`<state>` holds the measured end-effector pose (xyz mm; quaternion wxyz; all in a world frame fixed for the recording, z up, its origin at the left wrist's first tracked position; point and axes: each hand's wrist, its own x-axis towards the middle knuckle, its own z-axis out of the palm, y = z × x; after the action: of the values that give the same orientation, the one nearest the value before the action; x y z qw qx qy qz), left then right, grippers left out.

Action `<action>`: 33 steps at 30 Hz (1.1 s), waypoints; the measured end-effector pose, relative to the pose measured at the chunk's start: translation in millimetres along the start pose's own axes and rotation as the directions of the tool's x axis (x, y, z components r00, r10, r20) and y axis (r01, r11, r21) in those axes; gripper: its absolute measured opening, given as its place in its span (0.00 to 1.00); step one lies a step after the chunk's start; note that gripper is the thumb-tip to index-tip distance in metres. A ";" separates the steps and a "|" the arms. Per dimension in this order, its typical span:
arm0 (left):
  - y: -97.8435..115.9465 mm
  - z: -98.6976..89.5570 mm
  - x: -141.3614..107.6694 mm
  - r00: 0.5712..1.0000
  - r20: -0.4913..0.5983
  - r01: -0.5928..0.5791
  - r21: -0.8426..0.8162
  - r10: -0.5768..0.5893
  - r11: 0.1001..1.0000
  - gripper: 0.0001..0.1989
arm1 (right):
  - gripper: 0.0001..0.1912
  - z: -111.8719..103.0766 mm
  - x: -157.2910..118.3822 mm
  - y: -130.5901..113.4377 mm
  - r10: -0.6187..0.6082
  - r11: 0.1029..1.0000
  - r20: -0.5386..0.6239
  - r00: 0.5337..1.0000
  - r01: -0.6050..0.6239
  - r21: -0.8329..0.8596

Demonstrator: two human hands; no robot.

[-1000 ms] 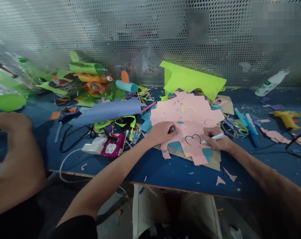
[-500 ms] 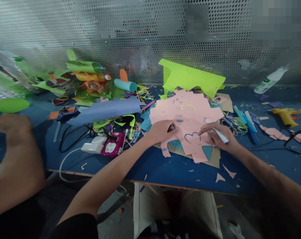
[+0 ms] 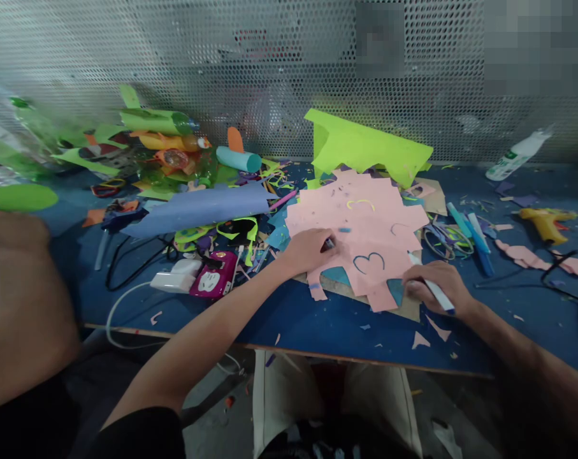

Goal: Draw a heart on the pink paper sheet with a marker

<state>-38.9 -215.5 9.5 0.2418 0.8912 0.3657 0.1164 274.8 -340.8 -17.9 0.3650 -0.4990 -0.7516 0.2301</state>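
the left hand lay on the pink paper, seemingly to steady it, fingers curled around a small object. the right hand clamped a white marker in its fingers beside the paper's edge, perhaps keeping the heart outline in sight.

The pink paper cutout bears a dark blue outline and a yellow curve, with a white, blue-ended marker beside it, lime-green paper behind, periwinkle paper to its left and a yellow glue gun to its right.
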 end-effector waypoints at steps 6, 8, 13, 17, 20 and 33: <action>-0.7 1.6 0.3 1.000 -0.002 0.011 0.019 -0.011 1.000 0.22 | 0.37 18.8 11.7 -15.6 0.190 0.935 -0.087 0.978 -0.153 0.319; -0.7 1.9 0.4 1.000 -0.004 0.011 0.019 -0.010 1.000 0.22 | 0.28 26.0 18.3 -20.8 0.260 0.894 -0.094 0.961 -0.203 0.400; 0.8 0.7 0.3 1.000 -0.009 -0.006 -0.002 0.006 1.000 0.20 | 0.19 32.7 23.7 -11.8 0.311 0.912 -0.155 0.938 -0.249 0.325; 1.9 -0.5 0.1 1.000 0.000 0.007 -0.002 -0.007 1.000 0.19 | 0.21 32.4 19.9 -0.9 0.325 0.930 -0.208 0.923 -0.271 0.249; 2.1 -0.5 0.0 1.000 0.004 0.011 0.003 -0.011 1.000 0.19 | 0.21 32.6 19.1 -0.2 0.288 0.952 -0.228 0.930 -0.253 0.172; 0.1 0.7 1.8 1.000 0.003 0.007 0.022 -0.007 1.000 0.17 | 0.19 32.5 16.7 -1.9 0.154 0.968 -0.171 0.973 -0.184 -0.173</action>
<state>-37.3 -214.6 8.9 0.2328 0.8928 0.3696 0.1102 244.5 -325.6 -31.6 0.3531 -0.6101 -0.6935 0.1485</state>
